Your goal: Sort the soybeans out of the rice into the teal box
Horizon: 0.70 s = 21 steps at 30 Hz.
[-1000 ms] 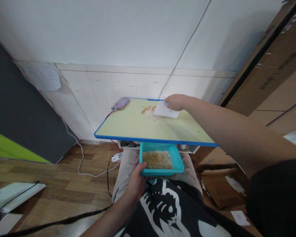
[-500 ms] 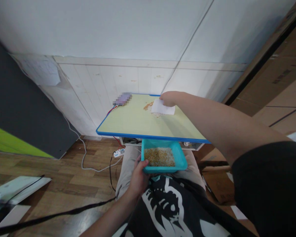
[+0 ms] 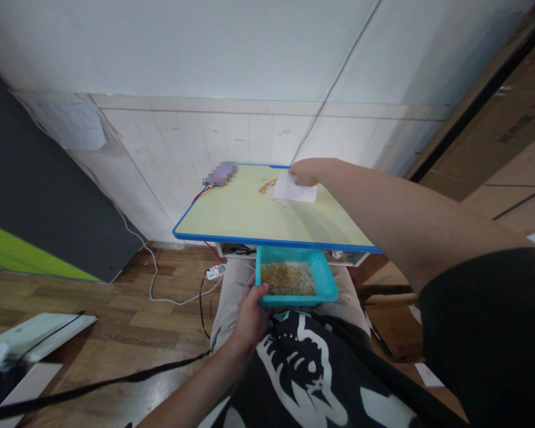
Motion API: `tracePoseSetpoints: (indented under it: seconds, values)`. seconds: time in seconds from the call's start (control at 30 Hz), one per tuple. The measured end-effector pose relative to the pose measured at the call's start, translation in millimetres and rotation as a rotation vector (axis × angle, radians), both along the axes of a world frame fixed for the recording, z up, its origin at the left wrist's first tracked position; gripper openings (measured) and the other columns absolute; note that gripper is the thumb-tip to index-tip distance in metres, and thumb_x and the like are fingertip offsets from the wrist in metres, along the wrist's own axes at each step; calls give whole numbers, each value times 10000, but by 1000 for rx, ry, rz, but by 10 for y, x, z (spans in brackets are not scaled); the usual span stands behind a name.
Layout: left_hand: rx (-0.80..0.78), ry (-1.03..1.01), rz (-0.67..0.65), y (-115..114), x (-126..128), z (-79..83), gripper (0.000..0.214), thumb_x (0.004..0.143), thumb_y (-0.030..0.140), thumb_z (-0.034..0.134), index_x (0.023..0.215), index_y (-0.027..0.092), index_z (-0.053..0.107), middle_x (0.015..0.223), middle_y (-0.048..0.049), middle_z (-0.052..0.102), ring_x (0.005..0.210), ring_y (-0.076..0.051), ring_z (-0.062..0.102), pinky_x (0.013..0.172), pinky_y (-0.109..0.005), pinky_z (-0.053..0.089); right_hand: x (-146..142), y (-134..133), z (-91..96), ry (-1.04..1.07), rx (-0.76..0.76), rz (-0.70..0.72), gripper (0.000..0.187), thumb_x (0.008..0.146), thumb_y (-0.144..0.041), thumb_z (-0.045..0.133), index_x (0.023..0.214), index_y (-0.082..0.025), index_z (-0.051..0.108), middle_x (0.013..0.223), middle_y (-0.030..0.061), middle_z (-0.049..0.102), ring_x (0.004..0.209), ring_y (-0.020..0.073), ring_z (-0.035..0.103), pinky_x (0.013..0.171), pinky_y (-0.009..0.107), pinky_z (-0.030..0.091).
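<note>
My left hand (image 3: 252,309) grips the left near corner of a turquoise plastic tray (image 3: 327,282), thumb over the rim. The tray rests at my lap, just below the table's front edge, and holds yellow soybean-like grains (image 3: 289,279) mixed with white rice-like grains. Over the table, my right hand (image 3: 307,172) is closed on a white sheet of paper or card (image 3: 289,189); most of its fingers are hidden. Beside the sheet's left edge lies a small pile of orange-yellow grains (image 3: 267,186), and pale grains (image 3: 284,203) show along its lower edge.
The pale yellow table (image 3: 223,217) has a blue rim and stands against a white panelled wall. A blurred purple object (image 3: 222,173) with a red cable sits at its back left corner. Cardboard boxes (image 3: 508,142) stand at the right. A power strip (image 3: 216,271) lies near my left leg.
The view has tilted slightly, so the table and tray appear a little higher. My hands keep their hold on the tray and the sheet, with hardly any movement.
</note>
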<state>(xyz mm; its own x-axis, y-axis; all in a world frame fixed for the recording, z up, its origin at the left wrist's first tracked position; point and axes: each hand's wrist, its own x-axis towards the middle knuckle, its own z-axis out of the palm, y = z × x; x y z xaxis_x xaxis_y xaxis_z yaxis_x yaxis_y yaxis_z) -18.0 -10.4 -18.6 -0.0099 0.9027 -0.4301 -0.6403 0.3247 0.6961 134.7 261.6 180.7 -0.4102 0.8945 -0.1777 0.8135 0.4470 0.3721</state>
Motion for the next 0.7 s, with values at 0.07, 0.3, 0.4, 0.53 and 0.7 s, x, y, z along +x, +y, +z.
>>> tracePoseSetpoints:
  seconds: [0.07,0.3,0.4,0.53,0.7]
  values:
    - [1,9,4,3,5,-7,703,611,381,757,1290,283,605,1182,-81,783,1175,-355,696,898,-444,591,1,-19,9,-5,-2,-13,512,895,-171,587,1394,-108,682,1395,192,685,1179,336,672,962,432,542]
    - [2,8,15,0,11,-5,670,622,359,767,1274,285,634,1100,-75,796,1132,-355,716,910,-455,585,18,-69,36,8,-19,1,479,901,-179,597,1367,-157,707,1379,160,698,1158,319,675,927,409,534]
    - [25,25,-6,0,-2,7,636,643,368,761,1264,274,659,1108,-91,800,1146,-379,711,916,-470,586,28,-95,37,20,-30,-5,457,896,-183,609,1336,-155,726,1348,162,711,1133,320,680,915,410,528]
    - [41,25,-15,2,-4,12,631,647,371,759,1262,252,678,1113,-108,805,1153,-399,709,920,-478,590,37,-145,34,33,-21,16,436,885,-192,629,1304,-181,746,1273,144,746,1083,311,698,903,414,536]
    - [47,4,-8,-2,1,11,638,646,357,765,1269,246,678,1084,-106,812,1150,-403,711,895,-468,597,35,-136,76,37,-6,44,446,898,-195,624,1331,-187,730,1275,141,744,1098,304,695,918,408,539]
